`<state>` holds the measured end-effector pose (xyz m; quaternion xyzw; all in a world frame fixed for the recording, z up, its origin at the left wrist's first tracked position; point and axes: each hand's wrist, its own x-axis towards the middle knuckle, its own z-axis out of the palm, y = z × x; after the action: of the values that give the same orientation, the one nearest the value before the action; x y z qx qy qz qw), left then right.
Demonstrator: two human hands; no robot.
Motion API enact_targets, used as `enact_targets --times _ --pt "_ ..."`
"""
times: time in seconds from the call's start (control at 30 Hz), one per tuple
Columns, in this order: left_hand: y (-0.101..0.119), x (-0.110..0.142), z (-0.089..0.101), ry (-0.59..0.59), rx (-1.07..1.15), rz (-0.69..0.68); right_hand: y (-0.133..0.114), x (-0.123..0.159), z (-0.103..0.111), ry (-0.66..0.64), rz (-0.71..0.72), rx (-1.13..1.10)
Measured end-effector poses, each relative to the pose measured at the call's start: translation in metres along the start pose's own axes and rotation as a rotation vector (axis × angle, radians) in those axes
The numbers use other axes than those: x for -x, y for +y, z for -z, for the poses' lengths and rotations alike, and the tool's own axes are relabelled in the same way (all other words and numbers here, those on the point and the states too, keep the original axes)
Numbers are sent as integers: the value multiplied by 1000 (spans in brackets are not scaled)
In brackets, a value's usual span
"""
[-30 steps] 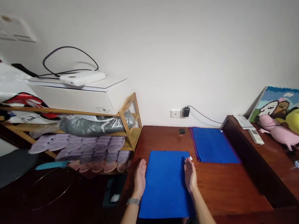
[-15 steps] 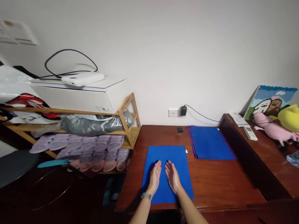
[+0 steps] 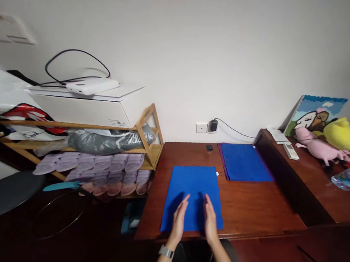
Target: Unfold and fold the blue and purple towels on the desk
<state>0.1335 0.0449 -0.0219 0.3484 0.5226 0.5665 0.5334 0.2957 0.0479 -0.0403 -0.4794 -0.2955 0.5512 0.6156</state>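
Note:
A blue folded cloth with a small white tag lies flat on the brown wooden table. Over its near part, my left hand is held edge-on with fingers straight and nothing in it; a watch is on that wrist. My right hand faces it from the other side, fingers extended and likewise holding nothing. A gap of blue cloth shows between the palms. Behind and to the right rests a second blue cloth stacked with purple cloth along its edges.
On the left stands a wooden rack with lilac slippers and a white box. A black charger is plugged into the wall. A higher side surface holds a remote, plush toys and a plastic bottle.
Both hands have drawn back toward the table's near edge and turned more edge-on, with a wider gap between them. The blue cloth still lies flat. The view has shifted slightly.

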Motion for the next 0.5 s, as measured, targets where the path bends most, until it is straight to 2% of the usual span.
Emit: enact_targets --times 0.07,0.13,0.2,0.3,0.37,0.43,0.5 --pt "-7 -1 -18 -41 16 26 13 8 -23 -62 -37 39" --pt "-10 -5 -11 40 26 47 18 3 -23 -57 -81 40" --pt "-10 -8 18 151 26 56 12 -10 -2 -29 -106 37" --pt "-4 -4 67 207 33 79 -9 -27 41 19 -110 40" --pt "0 4 80 234 41 82 -23 -28 55 85 -79 74" --pt "4 11 68 236 43 55 -29 -18 47 145 -27 115" --pt "5 16 36 161 60 18 -24 -2 19 121 14 108"
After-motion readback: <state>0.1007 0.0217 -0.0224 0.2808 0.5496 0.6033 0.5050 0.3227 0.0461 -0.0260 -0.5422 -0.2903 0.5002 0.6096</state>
